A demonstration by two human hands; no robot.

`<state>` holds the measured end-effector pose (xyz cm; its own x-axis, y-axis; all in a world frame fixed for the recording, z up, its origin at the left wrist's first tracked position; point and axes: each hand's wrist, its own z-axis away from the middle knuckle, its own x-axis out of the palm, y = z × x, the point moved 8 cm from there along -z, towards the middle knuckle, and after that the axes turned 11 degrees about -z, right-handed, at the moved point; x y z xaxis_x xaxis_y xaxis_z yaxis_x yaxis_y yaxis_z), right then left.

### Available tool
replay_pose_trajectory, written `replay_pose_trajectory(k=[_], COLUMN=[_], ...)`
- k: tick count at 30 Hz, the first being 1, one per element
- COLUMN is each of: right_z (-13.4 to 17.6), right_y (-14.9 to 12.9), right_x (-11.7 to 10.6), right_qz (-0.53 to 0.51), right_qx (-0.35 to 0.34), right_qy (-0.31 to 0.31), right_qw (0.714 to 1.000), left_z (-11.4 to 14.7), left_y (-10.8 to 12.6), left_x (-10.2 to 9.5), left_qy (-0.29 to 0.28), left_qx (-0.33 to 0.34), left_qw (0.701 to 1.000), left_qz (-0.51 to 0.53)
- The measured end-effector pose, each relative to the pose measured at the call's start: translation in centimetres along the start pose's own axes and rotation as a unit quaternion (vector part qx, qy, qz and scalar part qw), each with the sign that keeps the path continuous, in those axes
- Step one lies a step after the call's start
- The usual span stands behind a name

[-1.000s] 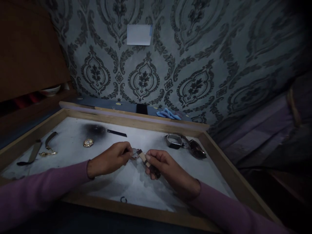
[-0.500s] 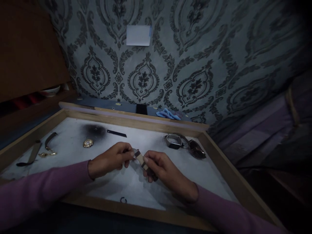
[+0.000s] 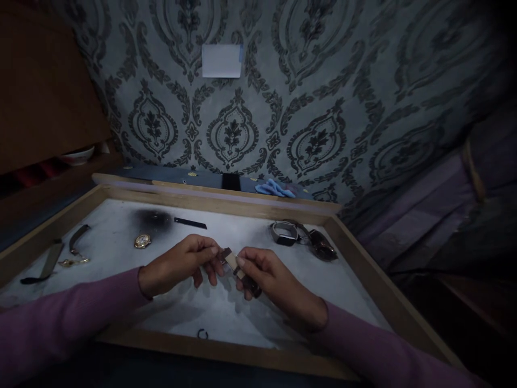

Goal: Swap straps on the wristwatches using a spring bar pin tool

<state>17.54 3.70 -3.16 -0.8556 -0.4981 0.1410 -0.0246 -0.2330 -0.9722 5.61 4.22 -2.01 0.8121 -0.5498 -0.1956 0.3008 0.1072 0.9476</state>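
Over the middle of the shallow wooden tray (image 3: pixel 242 353), a brown and beige watch strap (image 3: pixel 231 262) is held between both hands. My right hand (image 3: pixel 274 276) is closed round its lower, dark part, thumb on top. At the strap's upper end, where a small metal piece shows, my left hand (image 3: pixel 188 261) pinches with thumb and forefinger while its other fingers hang loosely apart. A round gold watch case (image 3: pixel 142 241) lies to the left of my left hand. Behind the hands rests a flat black strip (image 3: pixel 189 223) with a slanted end.
At the tray's left lie two strap pieces (image 3: pixel 51 261) (image 3: pixel 76 240) and a gold-coloured piece (image 3: pixel 75 262). A grey-banded watch (image 3: pixel 285 233) and a dark glossy object (image 3: pixel 322 245) sit right. A black broken ring (image 3: pixel 202 334) lies near the front rim; a blue cloth (image 3: pixel 275 188) behind.
My left fingers have loosened and spread a little, and the strap's metal end shows more. My right hand keeps its grip. The whole view has shifted slightly.
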Motion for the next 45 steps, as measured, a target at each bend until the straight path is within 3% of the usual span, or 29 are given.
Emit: replay_pose_trajectory(k=[21,28,35,45], right_z=[0.4,0.1,-0.5,-0.4], right_y=[-0.9,0.3,0.3,-0.2], right_x=[0.5,0.2,-1.1,-0.5], right_qz=[0.076,0.052,0.037,0.062], right_qx=[-0.042,0.001,-0.049,-0.067], right_qy=[-0.012,-0.011,0.023,0.016], right_qw=[0.996,0.999,0.998,0.996], left_z=[0.2,-0.3,-0.1,-0.7], left_y=[-0.5,-1.4,-1.5,-2.7], left_x=[0.6,0.3,0.4,0.5], left_qy=[-0.029,-0.018,-0.011,0.002], left_qx=[-0.024,-0.050,-0.069,-0.079], left_qw=[0.999,0.998,0.997,0.996], left_qz=[-0.011,0.017,0.021,0.033])
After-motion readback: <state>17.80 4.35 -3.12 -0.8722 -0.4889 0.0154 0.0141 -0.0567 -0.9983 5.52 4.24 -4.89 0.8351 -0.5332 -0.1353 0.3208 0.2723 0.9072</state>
